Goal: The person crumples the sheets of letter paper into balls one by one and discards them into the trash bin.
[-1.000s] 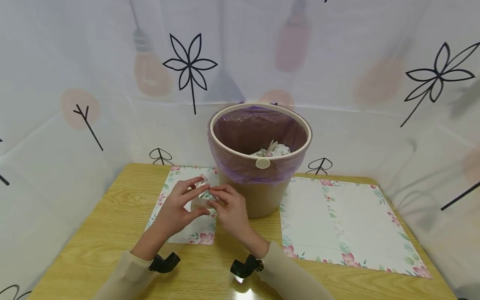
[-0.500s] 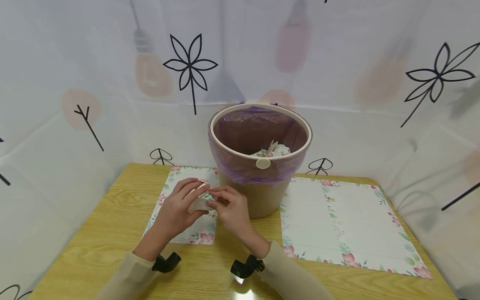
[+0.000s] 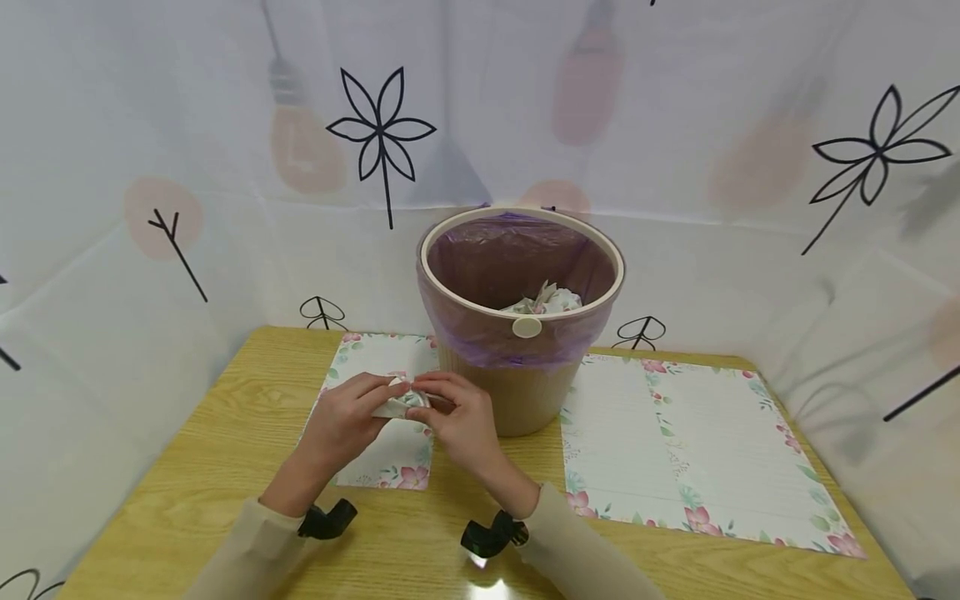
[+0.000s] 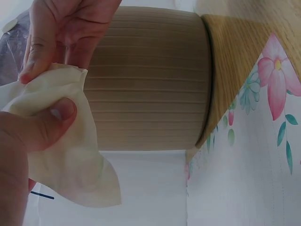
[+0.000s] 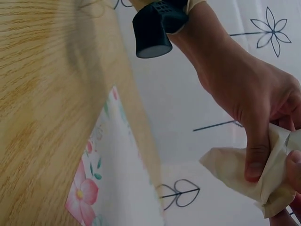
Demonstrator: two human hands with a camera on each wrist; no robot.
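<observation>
A crumpled, folded piece of floral paper [image 3: 405, 400] is held between both hands, in front of the bin and above the left sheet. My left hand [image 3: 343, 421] grips it from the left, its thumb pressed on the pale side of the paper [image 4: 75, 141] in the left wrist view. From the right, my right hand [image 3: 463, 421] pinches the paper's other end. In the right wrist view the right thumb lies on the paper [image 5: 230, 167], and a pointed corner sticks out to the left.
A beige bin [image 3: 510, 396] with a purple liner stands at the back middle, crumpled floral paper [image 3: 551, 300] inside. One floral sheet [image 3: 382, 458] lies flat left of it, further floral sheets [image 3: 720, 442] on the right. A printed cloth hangs behind the wooden table [image 3: 202, 442].
The left hand has lowered and its fingers have closed in over the paper, folding down the part that stood up. The right hand has barely moved.
</observation>
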